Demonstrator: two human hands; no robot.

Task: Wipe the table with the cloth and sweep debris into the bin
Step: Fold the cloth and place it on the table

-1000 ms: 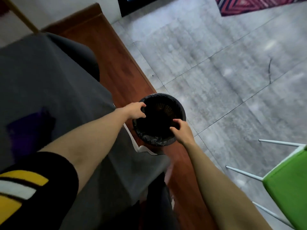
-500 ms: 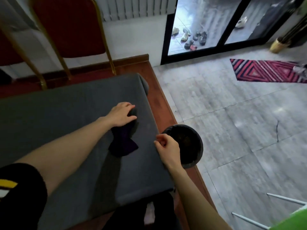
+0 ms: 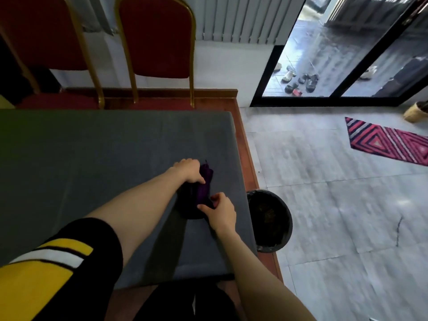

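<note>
- A grey-covered table [image 3: 92,158] spreads under both hands; grey floor tiles [image 3: 335,205] lie to their right.
- The left hand [image 3: 188,170] and right hand [image 3: 220,210] both pinch the purple cloth [image 3: 205,185] bunched between them.
- The black bin [image 3: 269,221] stands just right of the right hand; two red chairs [image 3: 157,38] stand beyond.

Daylight enters through the glass door [image 3: 347,54] far right of the hands; floor tiles [image 3: 335,205] there show pale glare and motion smear. The table [image 3: 92,158] left of the hands sits dim. Forearm shadow falls below the hands. Wide-angle bending at the edges.
</note>
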